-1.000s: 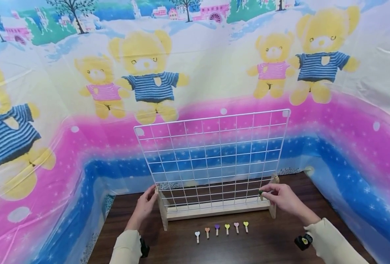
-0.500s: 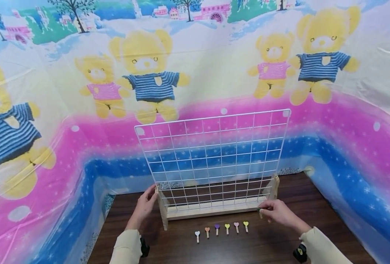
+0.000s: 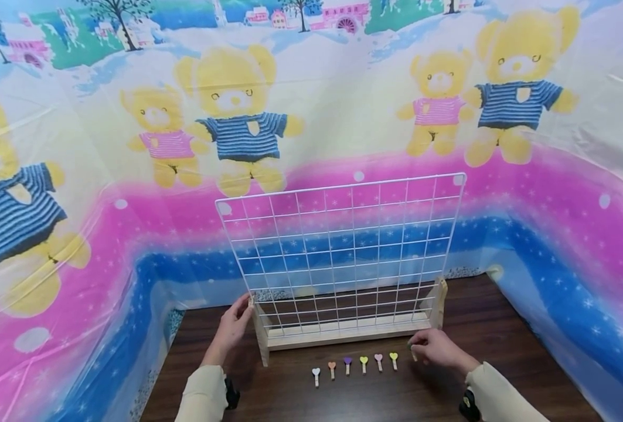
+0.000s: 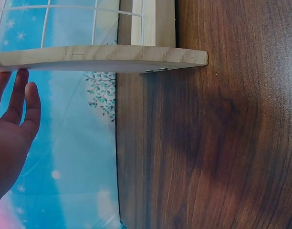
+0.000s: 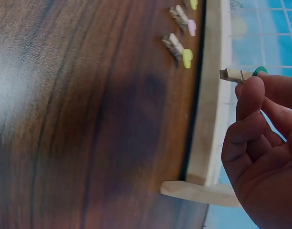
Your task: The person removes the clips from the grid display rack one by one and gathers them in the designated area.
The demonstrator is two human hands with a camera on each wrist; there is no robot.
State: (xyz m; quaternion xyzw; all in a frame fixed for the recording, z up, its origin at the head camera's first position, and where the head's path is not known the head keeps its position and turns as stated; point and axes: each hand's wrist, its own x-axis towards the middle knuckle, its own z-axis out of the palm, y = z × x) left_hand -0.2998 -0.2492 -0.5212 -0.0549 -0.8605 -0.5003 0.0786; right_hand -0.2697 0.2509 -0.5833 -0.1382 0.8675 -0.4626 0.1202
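Note:
My right hand (image 3: 440,349) pinches a small wooden clothespin (image 5: 239,75) with a green top between thumb and fingertips, just above the table and right of the row. The row holds several heart-topped clothespins, among them a white one (image 3: 316,376), an orange one (image 3: 332,370), a purple one (image 3: 347,366) and a pink one (image 3: 378,361). Behind them stands a white wire grid (image 3: 343,252) in a wooden base (image 3: 348,335). At its left wooden upright (image 4: 103,56), my left hand (image 3: 232,325) touches the outer face with fairly straight fingertips.
Everything stands on a dark wood-grain table (image 3: 227,398). A patterned cloth (image 3: 332,129) with bears hangs behind and around the sides. The base's right upright (image 3: 438,305) rises beyond my right hand.
My right hand has moved down and toward me from the grid's lower right corner, carrying the green clothespin to the right end of the row. My left hand has stayed in place.

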